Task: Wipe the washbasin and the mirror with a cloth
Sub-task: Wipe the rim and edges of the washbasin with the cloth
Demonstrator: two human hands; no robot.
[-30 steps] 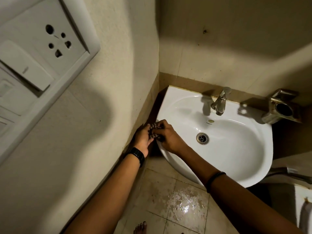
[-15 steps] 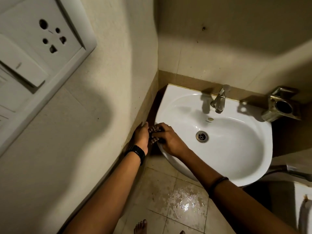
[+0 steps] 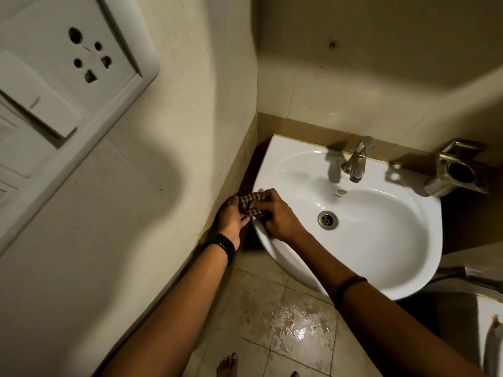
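Our left hand (image 3: pixel 231 217) and right hand (image 3: pixel 279 217) both pinch the small brown-and-white checked cloth (image 3: pixel 251 204) over the white ceramic washbasin (image 3: pixel 275 161) rim, probably bunching it into a wiping pad.

One wide camera rode on the person's head, tilted forward and steeply down into the corner. It sat close to the left wall (image 3: pixel 190 126) and its socket plate (image 3: pixel 81 58), with the washbasin (image 3: pixel 381 240) near below.
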